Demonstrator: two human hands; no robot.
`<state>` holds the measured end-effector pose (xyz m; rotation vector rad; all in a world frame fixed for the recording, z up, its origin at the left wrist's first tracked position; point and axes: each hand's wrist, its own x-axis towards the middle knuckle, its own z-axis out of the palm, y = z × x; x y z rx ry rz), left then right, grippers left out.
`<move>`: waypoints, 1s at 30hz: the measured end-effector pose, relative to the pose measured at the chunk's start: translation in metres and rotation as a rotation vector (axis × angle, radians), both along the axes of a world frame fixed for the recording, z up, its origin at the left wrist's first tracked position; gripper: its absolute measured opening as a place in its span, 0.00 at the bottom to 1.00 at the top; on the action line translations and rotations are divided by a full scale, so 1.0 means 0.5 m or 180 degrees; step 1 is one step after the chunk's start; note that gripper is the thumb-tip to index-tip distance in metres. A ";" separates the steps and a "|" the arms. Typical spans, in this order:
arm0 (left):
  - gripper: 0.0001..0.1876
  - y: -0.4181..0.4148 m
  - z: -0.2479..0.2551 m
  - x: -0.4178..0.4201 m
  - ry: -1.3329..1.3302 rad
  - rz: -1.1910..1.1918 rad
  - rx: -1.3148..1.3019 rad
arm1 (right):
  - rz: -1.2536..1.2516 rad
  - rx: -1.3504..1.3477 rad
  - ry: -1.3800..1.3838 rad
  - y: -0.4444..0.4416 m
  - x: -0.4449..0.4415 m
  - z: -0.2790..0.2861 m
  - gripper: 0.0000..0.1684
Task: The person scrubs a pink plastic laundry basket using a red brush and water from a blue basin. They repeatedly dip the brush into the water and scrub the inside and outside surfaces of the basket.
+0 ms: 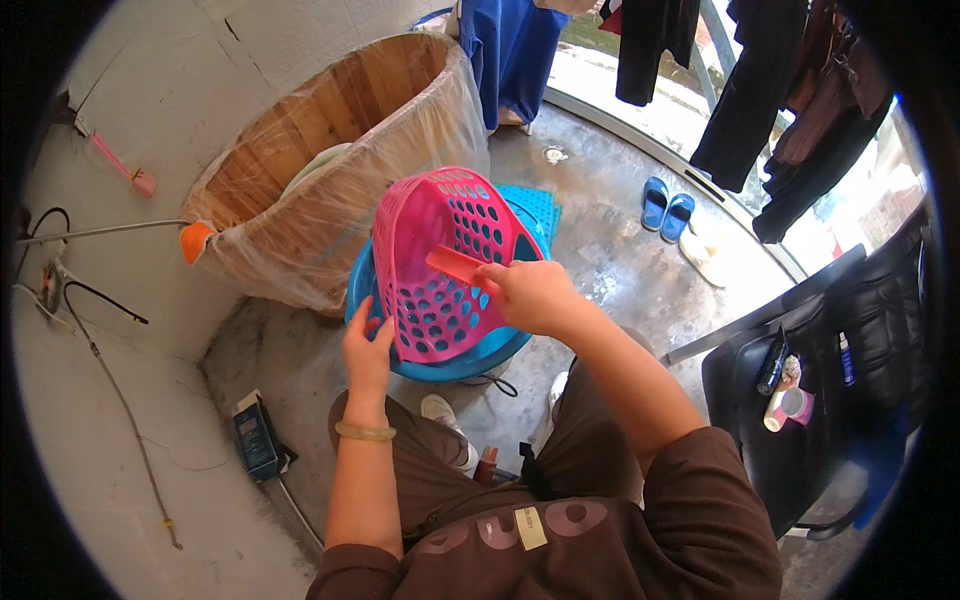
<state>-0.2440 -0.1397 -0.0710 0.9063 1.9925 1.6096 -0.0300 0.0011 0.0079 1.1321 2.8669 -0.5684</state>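
A pink plastic basket point(427, 232) with rows of oval holes stands tilted in a round blue plastic basin point(457, 366). My right hand point(529, 294) grips a flat coral-red plastic tool point(454, 264), which looks like a brush, over the basket's inside. Its working side is hidden. At the basket's lower left edge is my left hand point(366, 346), thumb against the pink plastic and fingers spread. Whether those fingers grip the basket cannot be made out. Under the basin's front edge shows a thin dark loop point(501, 385).
Behind the basin stands a plastic-wrapped wooden tub point(337, 82). A blue mat point(551, 214) and blue slippers point(666, 210) lie on the floor. At right, a black chair point(750, 457) carries small bottles and a cup point(796, 406). A dark box point(257, 439) sits at left.
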 end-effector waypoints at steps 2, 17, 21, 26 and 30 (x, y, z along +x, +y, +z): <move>0.22 -0.010 0.047 0.030 0.0333 0.0409 0.0371 | 0.0008 0.0014 0.0414 0.001 0.020 0.005 0.25; 0.37 0.079 0.018 0.168 0.1760 -0.1644 -0.1191 | -0.0184 0.0628 0.1636 0.023 0.101 0.063 0.22; 0.40 0.107 -0.014 0.128 0.1605 -0.2024 -0.1768 | -0.0869 0.1075 0.1525 0.033 0.098 0.044 0.28; 0.45 0.126 -0.019 0.119 0.1933 -0.2441 -0.2719 | -0.0874 0.1018 0.1504 0.048 0.070 -0.019 0.36; 0.46 0.134 -0.022 0.122 0.2515 -0.2614 -0.3242 | -0.0991 0.0845 0.1130 0.044 0.043 -0.046 0.45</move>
